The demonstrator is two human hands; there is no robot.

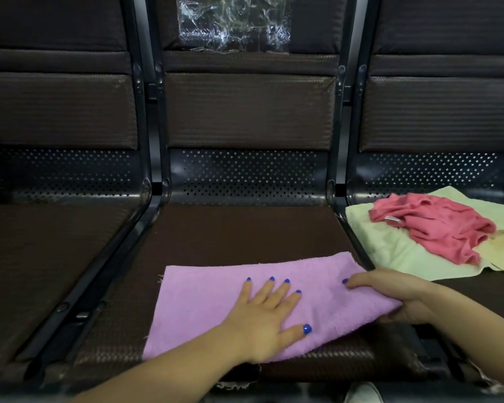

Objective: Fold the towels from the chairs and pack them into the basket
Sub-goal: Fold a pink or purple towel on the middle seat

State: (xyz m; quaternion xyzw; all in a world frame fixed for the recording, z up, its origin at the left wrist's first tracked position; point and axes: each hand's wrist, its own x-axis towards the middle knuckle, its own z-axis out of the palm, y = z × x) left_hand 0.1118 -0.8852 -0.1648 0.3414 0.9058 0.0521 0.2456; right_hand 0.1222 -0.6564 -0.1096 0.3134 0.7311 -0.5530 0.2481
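Head view: our left hand (266, 315) lay flat, fingers spread, on the purple towel (216, 301); right hand (399, 298) pinched its right edge.

Dim, even indoor light; the source lies outside the view. The dark chairs (245, 117) lose detail in shade, while the purple towel (216, 309) and pink towel (437, 225) read bright and saturated. Glare flecks the plastic sheet (233, 23) on the middle backrest. Shadows are soft, faint under the left hand (268, 315). Wide-angle bending curves the frame rails outward at the edges; the bottom edge is blurred.
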